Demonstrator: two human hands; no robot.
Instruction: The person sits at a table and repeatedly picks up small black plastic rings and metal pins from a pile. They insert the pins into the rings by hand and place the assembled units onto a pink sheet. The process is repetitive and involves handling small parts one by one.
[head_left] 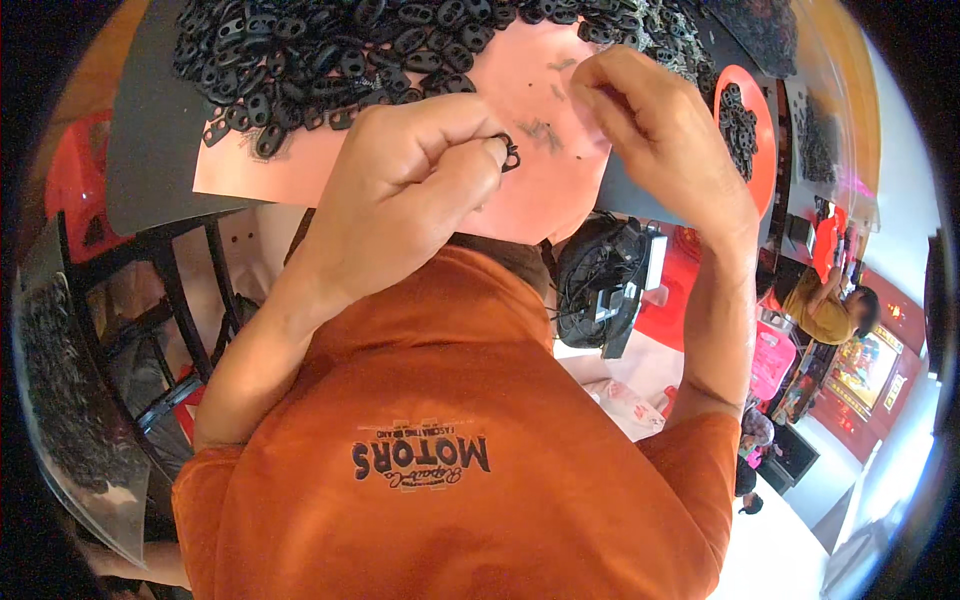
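My left hand point(415, 190) is closed in a pinch on a small black plastic cord lock piece point(510, 153), whose looped end sticks out past the thumb and fingertip. To its right, my right hand point(665, 135) hovers above the pink sheet point(300, 170) with thumb and forefinger drawn together; whatever is between them is hidden or too small to name. Between the hands, a few tiny metal springs point(541, 132) lie scattered on the sheet. Beyond my left hand spreads a large heap of black cord lock pieces point(330, 55) with two holes each.
More metal springs point(665, 30) are heaped past my right hand. A red oval tray point(764, 170) at the right holds small black parts point(738, 125). Below the table edge sits a black fan-like device point(600, 270). Another person point(825, 310) is in the background at right.
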